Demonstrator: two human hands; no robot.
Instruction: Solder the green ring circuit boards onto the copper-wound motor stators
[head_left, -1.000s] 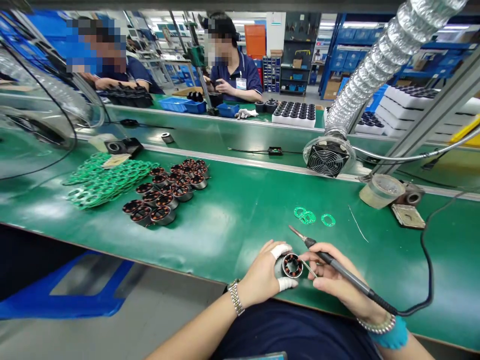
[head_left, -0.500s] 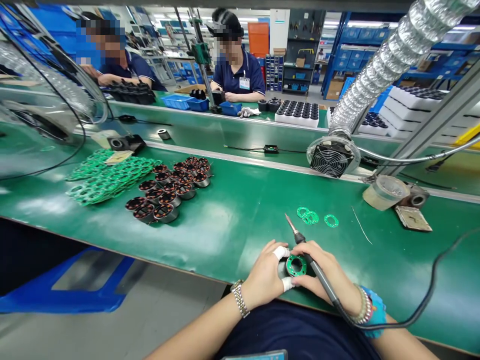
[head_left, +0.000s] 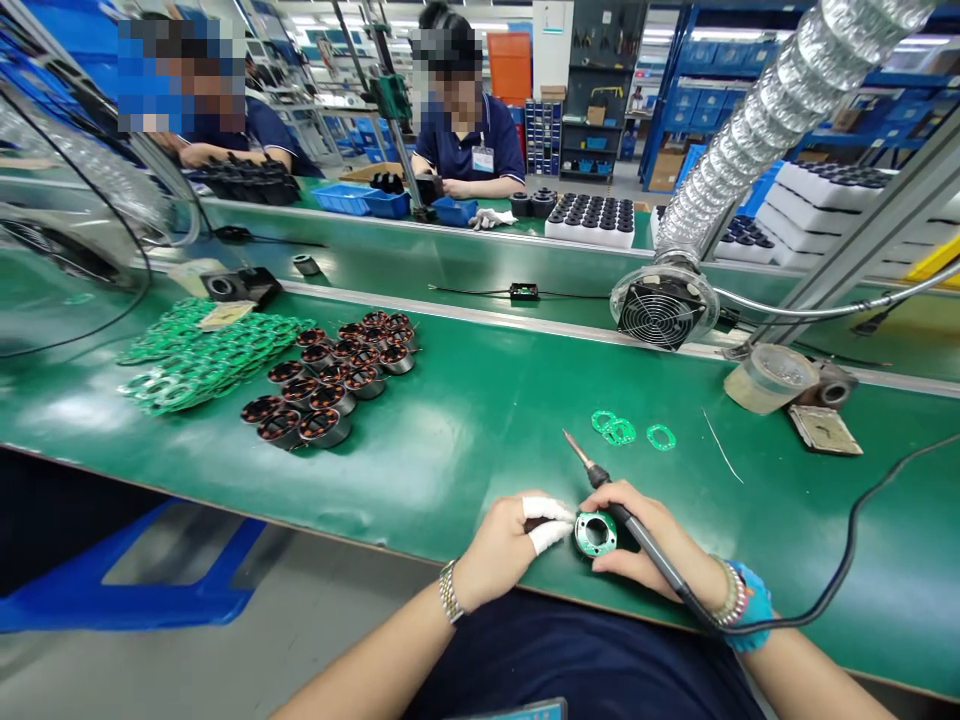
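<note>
By the tabletop's (head_left: pixel 465 430) front edge, the right hand (head_left: pixel 673 533) clasps a soldering iron (head_left: pixel 651 556) and green ring (head_left: pixel 582 536); the left hand's (head_left: pixel 499 550) narrow grip is unclear.

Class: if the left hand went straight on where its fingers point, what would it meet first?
The green-topped round part in the right hand; the left hand looks at its edge, though contact is unclear.

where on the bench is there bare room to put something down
Widest: between the wound cores and the soldering iron. Smaller: between the thin wire and black cord. Crowded: at left, with green boards beside the cores, and around the left hand and right hand.
</note>
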